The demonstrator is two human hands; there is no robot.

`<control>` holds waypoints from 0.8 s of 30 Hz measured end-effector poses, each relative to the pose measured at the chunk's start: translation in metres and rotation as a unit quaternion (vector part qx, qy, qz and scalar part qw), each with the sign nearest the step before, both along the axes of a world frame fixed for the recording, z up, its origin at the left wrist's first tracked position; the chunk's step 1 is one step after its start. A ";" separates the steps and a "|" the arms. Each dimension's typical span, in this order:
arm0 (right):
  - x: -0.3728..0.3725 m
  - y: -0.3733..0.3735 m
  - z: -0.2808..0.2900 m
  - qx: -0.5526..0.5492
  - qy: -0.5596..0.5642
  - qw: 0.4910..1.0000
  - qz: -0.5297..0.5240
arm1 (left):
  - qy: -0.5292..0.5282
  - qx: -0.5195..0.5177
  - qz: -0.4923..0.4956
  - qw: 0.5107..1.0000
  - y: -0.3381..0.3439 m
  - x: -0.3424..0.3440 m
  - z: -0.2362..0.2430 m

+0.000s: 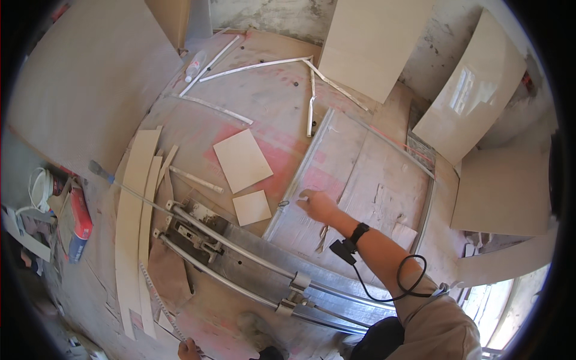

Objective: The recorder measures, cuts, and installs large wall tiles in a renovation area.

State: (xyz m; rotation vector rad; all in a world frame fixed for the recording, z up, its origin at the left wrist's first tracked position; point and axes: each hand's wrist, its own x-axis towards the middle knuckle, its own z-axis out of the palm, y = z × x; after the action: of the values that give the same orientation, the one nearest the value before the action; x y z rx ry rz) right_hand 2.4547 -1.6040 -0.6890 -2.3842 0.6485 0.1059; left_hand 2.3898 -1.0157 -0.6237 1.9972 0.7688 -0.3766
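My right hand (319, 206) reaches out over the floor, a dark watch on its wrist, fingers slightly bent and apart with nothing visible in them. It is nearest to a long metal strip (303, 167) on the floor, just left of the hand. At the lower edge my left hand (189, 350) is closed on the end of a thin marked strip (157, 296) that looks like a measuring tape. In front of me lies a manual tile cutter (237, 243) with two metal rails and a long handle (141, 197).
Two cut tile pieces (243, 160) lie beyond the cutter; long tile strips (133, 240) lie left of it. White strips (258, 64) and a plastic bottle (195, 66) are at the back. Large tiles (375, 45) lean on the walls. A white bucket (41, 189) stands left.
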 end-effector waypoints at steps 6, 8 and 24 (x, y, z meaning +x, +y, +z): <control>0.020 0.036 0.002 0.039 -0.059 0.997 0.037 | 0.020 0.002 -0.051 0.999 -0.027 0.014 0.006; 0.025 0.040 0.002 0.012 -0.074 0.995 0.068 | 0.022 -0.003 -0.043 0.999 -0.035 0.012 0.008; 0.057 0.075 -0.017 0.002 0.096 0.982 -0.160 | 0.039 0.024 -0.004 0.999 0.010 -0.029 0.003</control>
State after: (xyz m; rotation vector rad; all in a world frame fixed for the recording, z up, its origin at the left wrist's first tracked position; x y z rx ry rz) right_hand 2.5121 -1.5289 -0.7060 -2.2509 1.1120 0.2002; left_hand 2.3604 -1.0059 -0.6207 2.0411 0.8256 -0.4456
